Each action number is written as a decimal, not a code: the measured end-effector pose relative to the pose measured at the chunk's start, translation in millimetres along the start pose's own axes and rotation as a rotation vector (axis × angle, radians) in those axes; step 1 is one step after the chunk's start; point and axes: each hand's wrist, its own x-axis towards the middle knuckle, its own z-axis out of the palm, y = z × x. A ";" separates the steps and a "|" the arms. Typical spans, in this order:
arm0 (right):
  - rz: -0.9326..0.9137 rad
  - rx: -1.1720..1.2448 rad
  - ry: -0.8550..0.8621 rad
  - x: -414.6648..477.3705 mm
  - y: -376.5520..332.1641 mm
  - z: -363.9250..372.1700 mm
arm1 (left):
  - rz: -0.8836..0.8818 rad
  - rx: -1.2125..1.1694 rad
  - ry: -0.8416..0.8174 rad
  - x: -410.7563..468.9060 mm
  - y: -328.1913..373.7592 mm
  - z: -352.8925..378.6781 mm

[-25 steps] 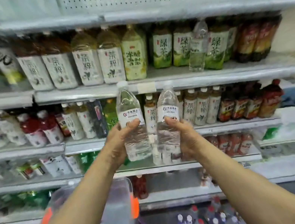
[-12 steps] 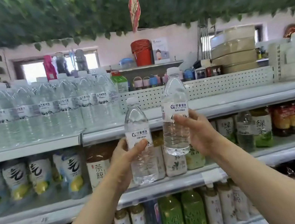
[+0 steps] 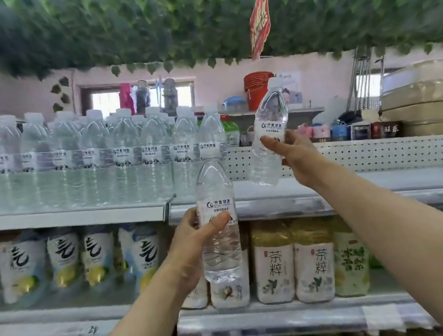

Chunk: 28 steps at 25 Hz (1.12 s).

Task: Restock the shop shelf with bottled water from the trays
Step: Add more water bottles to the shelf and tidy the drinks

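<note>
**Both hands on water bottles at the top shelf**

Left hand (image 3: pixel 190 250), lower centre of the frame, grips an upright water bottle (image 3: pixel 225 256) around its label, thumb across the front. Right hand (image 3: pixel 298 154), higher and right of centre, grips a second water bottle (image 3: pixel 269 118) at mid-body, its cap leaning to the right. The hands are well apart.

Edges and room: the left-hand bottle stands in front of the top shelf (image 3: pixel 364 181) lip, its cap overlapping the last bottle of the stocked water row (image 3: pixel 124 161). The right-hand bottle's base hangs just beside that row's right end, low over the shelf; contact cannot be told. From there, white shelf surface and a perforated back panel (image 3: pixel 374 152) run to the right edge of the frame. Stacked lidded boxes (image 3: pixel 426 96) sit behind the panel at upper right.

Labels: both held bottles carry a white label with a blue ring logo and Chinese characters, too small to read with certainty. On the shelf below, tea bottles (image 3: pixel 274 265) read "茶粹"; a yellow-green bottle (image 3: pixel 352 260) beside them reads "冰糖雪梨". Bottles at left (image 3: pixel 64 255) show one large black brush character. A red pennant (image 3: pixel 259 19) hangs from leaf-covered ceiling (image 3: pixel 158 16); its writing is illegible.
</note>
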 end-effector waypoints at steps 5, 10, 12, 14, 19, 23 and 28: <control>0.103 -0.094 -0.023 51.6 43.4 -8.5 | 0.007 -0.004 0.022 24.0 0.3 -2.3; 0.178 -0.134 -0.071 98.2 69.5 -6.4 | -0.003 -0.012 0.066 47.9 -3.8 -4.7; 0.198 -0.181 -0.094 113.5 77.7 -5.5 | 0.000 -0.031 0.091 52.0 -4.7 -7.2; 0.200 -0.216 -0.108 127.1 84.2 -3.5 | 0.019 -0.041 0.114 55.9 -7.0 -9.8; 0.206 -0.305 -0.126 149.8 94.8 7.5 | 0.056 -0.042 0.140 50.3 -6.2 -8.2; 0.210 -0.339 -0.145 160.1 101.8 10.5 | 0.064 -0.029 0.151 40.0 -3.3 1.3; 0.176 -0.409 -0.145 156.0 99.9 13.2 | 0.058 -0.011 0.158 32.3 -3.3 14.3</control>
